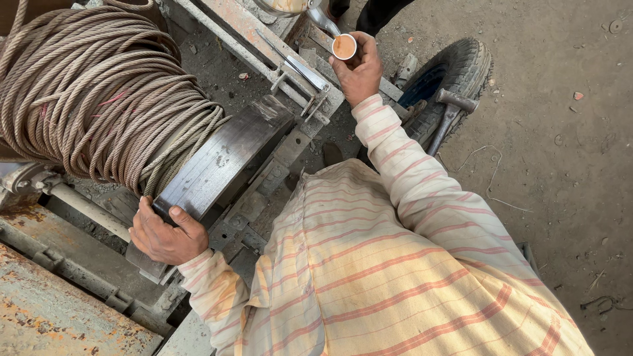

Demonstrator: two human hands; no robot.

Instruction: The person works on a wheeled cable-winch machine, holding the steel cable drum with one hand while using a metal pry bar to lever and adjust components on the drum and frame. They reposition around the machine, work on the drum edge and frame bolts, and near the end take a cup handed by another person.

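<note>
My right hand (359,69) holds a small paper cup (344,47) filled with a light brown drink, raised at the top middle. A metal spout (321,18) ends just above the cup's rim. My left hand (165,234) rests on the edge of a dark metal drum flange (224,158), fingers curled over it. Beside that flange sits a thick coil of steel wire rope (99,92) wound on the drum. My striped shirt sleeves and chest fill the lower middle.
A rusty metal frame (46,310) lies at lower left. Steel rails with a latch (297,72) run across the top. A rubber tyre (455,72) with a hammer (448,112) on it stands to the right, beside dirt ground (560,165).
</note>
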